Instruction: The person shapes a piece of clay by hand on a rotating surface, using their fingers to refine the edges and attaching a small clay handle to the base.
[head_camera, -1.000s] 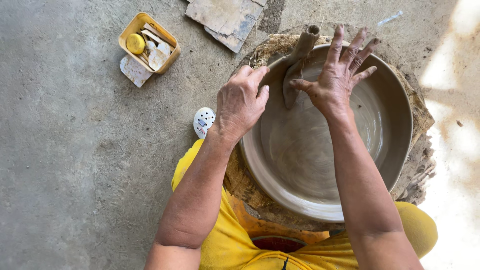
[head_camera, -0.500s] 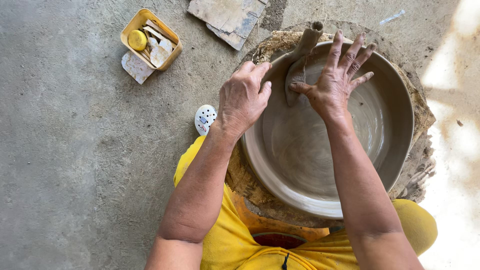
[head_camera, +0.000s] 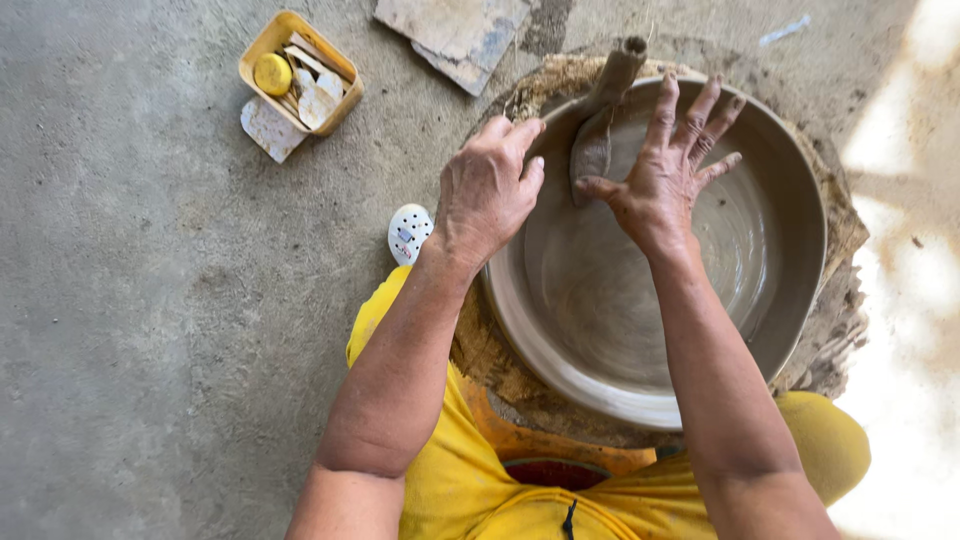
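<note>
A wide, wet grey clay bowl (head_camera: 600, 330) sits on a rough round base (head_camera: 835, 250) in front of me. My left hand (head_camera: 490, 195) cups the outside of the bowl's near-left rim, fingers curled. My right hand (head_camera: 675, 175) lies flat inside the bowl, fingers spread against the far wall. Between the two hands a thick roll of clay (head_camera: 603, 110) leans over the rim, its lower end pressed against the inner wall beside my right thumb.
A small yellow tray (head_camera: 345, 100) with a yellow sponge (head_camera: 272, 73) and flat shaping tools rests on the concrete floor at upper left. A white spotted object (head_camera: 409, 232) lies by my left wrist. Flat stone slabs (head_camera: 455, 30) lie at the top.
Both hands stay on the bowl at nearly the same spots. The view has shifted slightly, and the clay roll stands a little more upright over the rim.
</note>
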